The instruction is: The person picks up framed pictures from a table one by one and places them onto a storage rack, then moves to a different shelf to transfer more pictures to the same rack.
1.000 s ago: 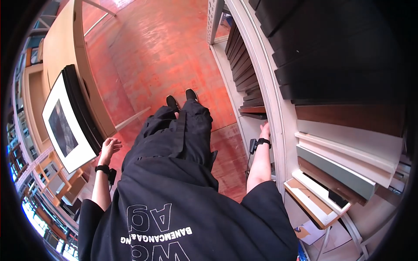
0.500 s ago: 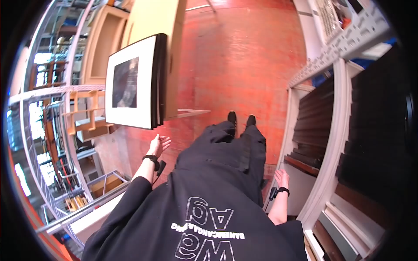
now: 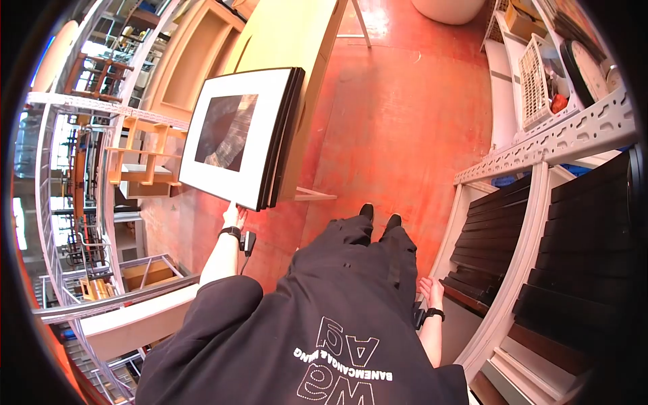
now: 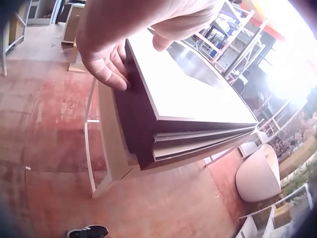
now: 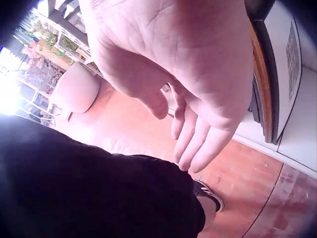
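Left hand (image 3: 233, 217) pinches the near corner of the framed prints (image 3: 237, 137) leaning on a plywood board (image 3: 297, 40), left; likely stiff, heavy, fragile, best held by opposite edges. Right hand (image 3: 430, 290) hangs spread.

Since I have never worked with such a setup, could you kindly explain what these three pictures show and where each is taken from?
There is no machine here: a person wears three cameras. The wide round picture comes from the head camera, looking down to the red floor. The other two come from the wrists. The left hand grips the corner of a stack of framed pictures set against a pale wooden table; the left wrist view shows its fingers curled round the edge. The right hand hangs open, holding nothing, beside shelves of dark frames.
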Demonstrator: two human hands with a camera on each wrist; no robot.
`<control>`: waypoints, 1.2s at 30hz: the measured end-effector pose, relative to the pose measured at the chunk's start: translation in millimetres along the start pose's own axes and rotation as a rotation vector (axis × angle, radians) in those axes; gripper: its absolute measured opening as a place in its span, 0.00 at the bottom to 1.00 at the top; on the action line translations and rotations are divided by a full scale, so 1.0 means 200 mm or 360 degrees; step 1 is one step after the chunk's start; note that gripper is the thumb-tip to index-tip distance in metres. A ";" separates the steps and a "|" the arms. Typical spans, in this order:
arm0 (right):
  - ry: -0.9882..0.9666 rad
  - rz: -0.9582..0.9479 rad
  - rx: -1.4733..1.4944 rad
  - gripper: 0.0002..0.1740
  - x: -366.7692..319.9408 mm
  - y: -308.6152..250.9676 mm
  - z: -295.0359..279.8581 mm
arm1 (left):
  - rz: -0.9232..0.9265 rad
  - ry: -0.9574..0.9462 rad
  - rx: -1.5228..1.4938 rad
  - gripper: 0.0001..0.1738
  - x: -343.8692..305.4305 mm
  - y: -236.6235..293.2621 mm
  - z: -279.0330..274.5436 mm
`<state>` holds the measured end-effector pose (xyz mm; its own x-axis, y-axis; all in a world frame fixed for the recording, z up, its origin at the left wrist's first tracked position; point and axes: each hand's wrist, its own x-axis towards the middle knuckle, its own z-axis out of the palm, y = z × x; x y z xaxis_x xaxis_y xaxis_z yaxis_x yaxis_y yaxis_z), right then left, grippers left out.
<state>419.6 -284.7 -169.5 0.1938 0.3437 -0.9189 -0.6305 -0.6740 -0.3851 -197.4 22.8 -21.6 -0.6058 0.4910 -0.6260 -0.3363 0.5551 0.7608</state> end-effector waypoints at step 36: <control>0.0094 0.0009 0.0021 0.22 -0.07 0.09 0.10 | 0.1142 -0.0161 -0.0459 0.19 -0.59 1.45 0.45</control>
<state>390.1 -289.0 -161.3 0.2342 0.3003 -0.9247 -0.6412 -0.6672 -0.3791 -159.2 186.3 256.6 -0.6822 0.7304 0.0344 -0.0692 -0.1113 0.9914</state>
